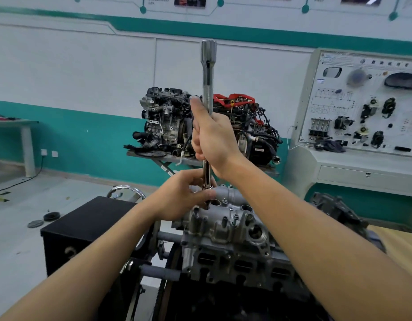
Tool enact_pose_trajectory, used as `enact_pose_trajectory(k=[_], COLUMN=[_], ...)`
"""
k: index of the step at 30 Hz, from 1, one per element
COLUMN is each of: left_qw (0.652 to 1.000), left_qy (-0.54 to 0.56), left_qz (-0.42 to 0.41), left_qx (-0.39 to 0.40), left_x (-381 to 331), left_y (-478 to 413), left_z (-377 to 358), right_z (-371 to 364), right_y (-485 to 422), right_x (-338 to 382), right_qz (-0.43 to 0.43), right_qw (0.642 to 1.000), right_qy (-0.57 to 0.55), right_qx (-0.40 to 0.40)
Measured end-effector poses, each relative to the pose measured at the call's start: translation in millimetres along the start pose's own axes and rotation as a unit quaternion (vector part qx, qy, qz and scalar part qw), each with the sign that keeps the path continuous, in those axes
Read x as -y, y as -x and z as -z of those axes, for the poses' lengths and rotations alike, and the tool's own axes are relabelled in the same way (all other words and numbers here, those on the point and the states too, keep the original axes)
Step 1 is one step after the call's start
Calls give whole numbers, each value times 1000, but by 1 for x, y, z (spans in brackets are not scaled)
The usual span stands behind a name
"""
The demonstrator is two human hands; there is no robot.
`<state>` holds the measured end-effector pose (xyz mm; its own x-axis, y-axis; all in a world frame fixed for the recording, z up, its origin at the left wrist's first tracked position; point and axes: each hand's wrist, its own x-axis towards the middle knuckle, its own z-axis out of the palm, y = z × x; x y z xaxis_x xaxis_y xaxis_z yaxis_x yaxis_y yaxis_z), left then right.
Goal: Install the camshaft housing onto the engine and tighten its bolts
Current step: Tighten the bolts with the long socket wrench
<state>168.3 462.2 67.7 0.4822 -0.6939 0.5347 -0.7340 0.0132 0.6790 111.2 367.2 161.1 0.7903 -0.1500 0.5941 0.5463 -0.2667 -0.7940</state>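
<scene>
Both hands gripping smooth chrome wrench [207, 89], ribbed cast-aluminium housing [225, 232]

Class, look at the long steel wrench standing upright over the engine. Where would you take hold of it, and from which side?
Grip the round shaft of the wrench about midway, from the near side, as the right hand does: it stands upright, so a fist wraps it squarely. The left hand holds its bottom end, steadying it at the housing.
</scene>
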Motion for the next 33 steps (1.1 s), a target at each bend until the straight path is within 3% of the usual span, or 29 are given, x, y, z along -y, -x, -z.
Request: enact_pose_trajectory(k=[13, 33], left_qw=[998, 995], left_qy=[47, 70], left_qz=[31, 19], left_qx=[-16, -70], left_x=[3, 21], left_y=[9, 12], left_z=[5, 0], right_z=[-10, -12], right_y=[-6, -10], right_x=[-3, -6], right_qz=[-2, 17], right_qw=[999, 999], right_qy=[-5, -45], right_qx=[-47, -23])
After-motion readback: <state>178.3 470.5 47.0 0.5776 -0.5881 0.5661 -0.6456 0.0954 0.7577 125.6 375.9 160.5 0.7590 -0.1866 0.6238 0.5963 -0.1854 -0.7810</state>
